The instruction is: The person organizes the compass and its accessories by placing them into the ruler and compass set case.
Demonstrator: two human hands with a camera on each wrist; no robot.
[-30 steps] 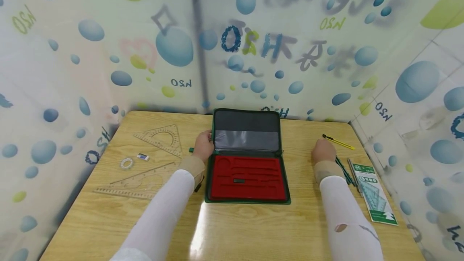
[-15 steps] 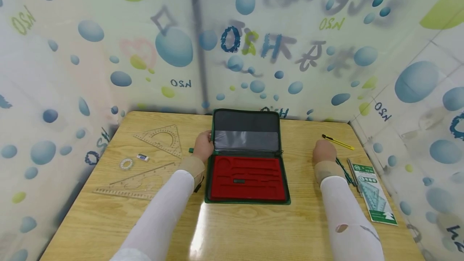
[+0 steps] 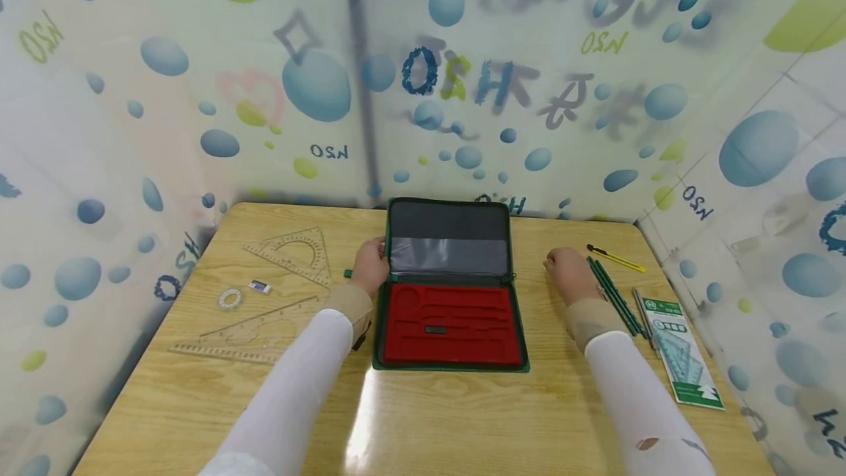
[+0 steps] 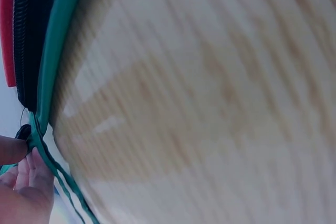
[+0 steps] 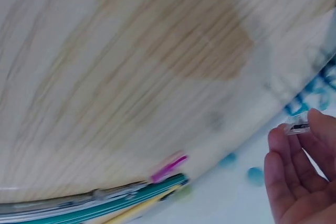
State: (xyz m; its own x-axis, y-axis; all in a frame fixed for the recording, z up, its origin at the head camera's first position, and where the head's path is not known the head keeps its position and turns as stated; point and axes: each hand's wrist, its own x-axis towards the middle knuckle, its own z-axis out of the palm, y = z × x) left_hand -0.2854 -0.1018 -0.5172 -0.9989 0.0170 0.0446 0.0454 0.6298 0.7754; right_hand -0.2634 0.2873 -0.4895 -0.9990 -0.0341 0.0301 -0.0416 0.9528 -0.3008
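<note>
A green zippered case lies open in the middle of the table, with a red moulded tray in its base. One small dark piece sits in that tray. At the left of the lid, my left hand pinches the green edge between thumb and fingers, as the left wrist view shows. My right hand is raised right of the case. In the right wrist view, its thumb and fingertips pinch a small clear plastic piece with something dark inside; its kind is unclear.
Right of my right hand lie green pencils, a yellow-and-black pencil-like tool, a grey metal tool and a green-white packet. On the left are two clear set squares, a tape-like ring and an eraser.
My right hand has moved left from the pencils toward the case, uncovering more of the green pencils. The left hand has stayed at the lid.
</note>
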